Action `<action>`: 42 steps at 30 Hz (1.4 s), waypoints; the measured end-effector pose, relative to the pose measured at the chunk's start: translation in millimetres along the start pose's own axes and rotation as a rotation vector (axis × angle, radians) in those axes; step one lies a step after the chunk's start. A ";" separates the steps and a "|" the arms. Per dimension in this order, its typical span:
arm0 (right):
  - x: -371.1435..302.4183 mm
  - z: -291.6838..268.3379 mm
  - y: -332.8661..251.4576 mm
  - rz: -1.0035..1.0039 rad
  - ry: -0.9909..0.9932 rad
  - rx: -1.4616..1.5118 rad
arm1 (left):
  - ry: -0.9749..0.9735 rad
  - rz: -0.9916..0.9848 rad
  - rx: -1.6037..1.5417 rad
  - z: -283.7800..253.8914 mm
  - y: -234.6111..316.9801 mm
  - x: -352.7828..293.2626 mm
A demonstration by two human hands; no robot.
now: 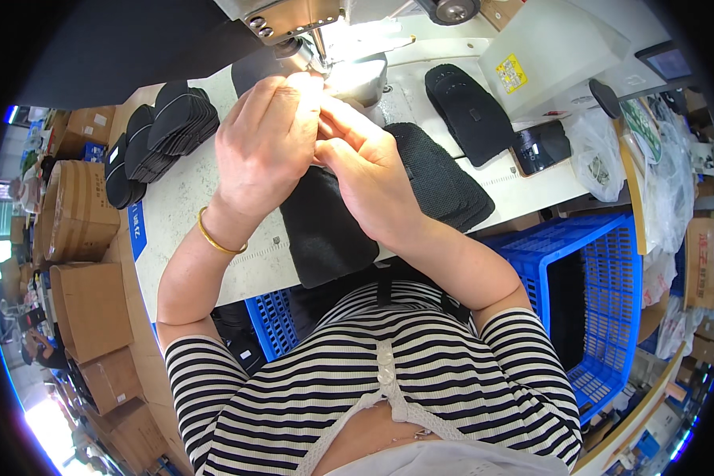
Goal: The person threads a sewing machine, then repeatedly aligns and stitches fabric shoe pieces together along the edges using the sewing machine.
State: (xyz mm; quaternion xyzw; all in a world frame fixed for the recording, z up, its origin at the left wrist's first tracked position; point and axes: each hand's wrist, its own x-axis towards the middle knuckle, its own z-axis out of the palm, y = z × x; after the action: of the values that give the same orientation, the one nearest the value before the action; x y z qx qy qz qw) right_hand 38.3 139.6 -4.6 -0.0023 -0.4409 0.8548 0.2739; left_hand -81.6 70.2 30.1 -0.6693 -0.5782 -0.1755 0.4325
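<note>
Both of my hands are raised together at the needle end of a sewing machine (293,17), under its bright lamp. The fingers of my left hand (266,147) are drawn together close to the needle area. Beside it, touching or nearly so, my right hand (366,170) has its thumb and fingers pinched. Whatever lies between the fingertips is too small or hidden to make out. Below my hands a black fabric piece (329,238) rests on the white machine table (250,270), reaching over its front edge. A stack of black mesh pieces (444,186) lies beside my right wrist.
Stacks of black curved pieces (184,119) sit at the table's left. Toward the right are another black stack (468,111), a phone (541,147) and a clear plastic bag (597,159). A blue crate (535,274) stands below, and cardboard boxes (87,210) line the left.
</note>
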 end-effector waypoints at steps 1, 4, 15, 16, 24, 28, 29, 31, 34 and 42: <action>-0.4 0.0 -0.8 0.004 -0.001 -0.006 | -0.001 -0.001 0.001 -0.3 0.2 -0.7; -1.0 1.0 -0.4 0.017 0.007 -0.016 | -0.033 -0.034 -0.011 0.6 0.4 -3.8; -6.3 -5.5 -5.9 0.020 0.007 -0.077 | -0.171 -0.196 -0.383 -29.3 -21.9 -4.2; -7.7 -8.0 -7.8 0.067 0.017 -0.121 | -0.192 -0.146 -0.357 -32.4 -12.1 -1.1; -13.1 -11.6 -14.9 0.034 0.019 -0.204 | -0.161 -0.226 -0.147 -24.6 23.2 -4.0; -19.0 -19.3 -17.2 0.067 0.031 -0.380 | -0.115 -0.282 -0.180 -28.3 29.7 -8.4; -20.8 -20.8 -18.0 0.113 0.040 -0.344 | 0.004 -0.246 -0.164 -26.6 27.5 -14.5; -25.4 -24.1 -22.1 0.144 0.027 -0.322 | 0.038 -0.198 -0.280 -28.6 24.6 -24.5; -27.7 -22.9 -27.7 0.140 0.008 -0.373 | 0.073 -0.123 -0.365 -30.5 27.1 -23.0; -28.1 -25.2 -30.1 -0.019 0.001 -0.687 | 0.036 0.031 -0.238 -28.4 36.4 -27.3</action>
State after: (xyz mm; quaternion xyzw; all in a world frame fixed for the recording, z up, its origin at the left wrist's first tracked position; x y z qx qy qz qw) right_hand 82.4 159.2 -4.0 -0.0906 -0.7028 0.6538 0.2652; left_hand -47.8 32.6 12.4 -0.7216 -0.5347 -0.2483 0.3630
